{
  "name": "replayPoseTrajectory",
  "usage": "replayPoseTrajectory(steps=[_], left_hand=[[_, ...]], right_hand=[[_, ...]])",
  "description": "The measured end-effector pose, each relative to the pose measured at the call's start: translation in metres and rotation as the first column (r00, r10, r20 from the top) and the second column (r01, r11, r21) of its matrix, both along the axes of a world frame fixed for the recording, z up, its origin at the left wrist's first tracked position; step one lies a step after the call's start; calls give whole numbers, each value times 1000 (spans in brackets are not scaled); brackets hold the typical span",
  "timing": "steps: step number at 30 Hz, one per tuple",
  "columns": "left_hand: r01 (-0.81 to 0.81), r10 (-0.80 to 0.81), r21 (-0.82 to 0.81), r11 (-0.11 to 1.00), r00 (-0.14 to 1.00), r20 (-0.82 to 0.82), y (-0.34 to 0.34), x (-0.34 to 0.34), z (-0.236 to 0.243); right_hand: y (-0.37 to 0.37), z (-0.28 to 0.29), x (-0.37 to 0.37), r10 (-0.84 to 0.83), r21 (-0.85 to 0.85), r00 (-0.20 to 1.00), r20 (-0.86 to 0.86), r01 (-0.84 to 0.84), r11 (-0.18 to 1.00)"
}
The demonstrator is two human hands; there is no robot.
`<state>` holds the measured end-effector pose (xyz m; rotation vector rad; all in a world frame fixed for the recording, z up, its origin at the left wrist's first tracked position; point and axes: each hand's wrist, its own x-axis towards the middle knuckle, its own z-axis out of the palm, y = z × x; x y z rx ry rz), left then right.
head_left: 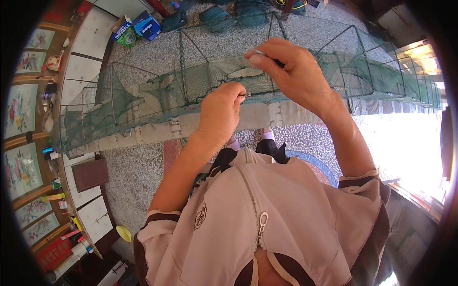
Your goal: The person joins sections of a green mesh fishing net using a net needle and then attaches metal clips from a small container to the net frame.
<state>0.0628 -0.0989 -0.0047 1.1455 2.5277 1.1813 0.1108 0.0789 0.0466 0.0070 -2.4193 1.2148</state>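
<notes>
A long green mesh net trap (195,78), stretched over dark wire frames, lies crosswise in front of me. My left hand (222,107) is closed at its near edge, thumb and forefinger pinching the dark edge cord. A small shiny bit shows at those fingertips, too small to name. Above and to the right, my right hand (291,71) is raised clear of the mesh. It pinches a thin stick-like tool (259,51), pale at one end, with a dark part under the fingers; its exact kind is hidden. A pale oval opening (243,73) shows in the netting between the hands.
A pale, long support (200,121) runs under the net's near side. Bundles of dark green netting (217,19) lie on the speckled floor beyond, near a blue carton (147,26) and a green-white carton (125,33). White cabinets (86,66) line the left; bright light enters at right.
</notes>
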Motion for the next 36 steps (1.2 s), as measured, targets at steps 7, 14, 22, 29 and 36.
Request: replayPoseTrajectory(steps=[7, 14, 22, 29, 36], left_hand=[[-23, 25, 57, 998, 999, -42, -2, 3, -5], [-34, 34, 68, 997, 999, -13, -3, 4, -6], [-15, 14, 58, 998, 1000, 17, -3, 4, -8], [-23, 22, 59, 998, 1000, 22, -3, 5, -7], [-27, 28, 58, 998, 1000, -12, -2, 6, -8]], right_hand=[[6, 28, 12, 137, -625, 985, 105, -42, 780], [32, 47, 1, 127, -726, 927, -352, -356, 589], [34, 83, -23, 69, -647, 848, -525, -450, 616], [4, 108, -31, 191, -600, 798, -572, -566, 565], [-7, 113, -36, 259, -554, 795, -549, -578, 599]])
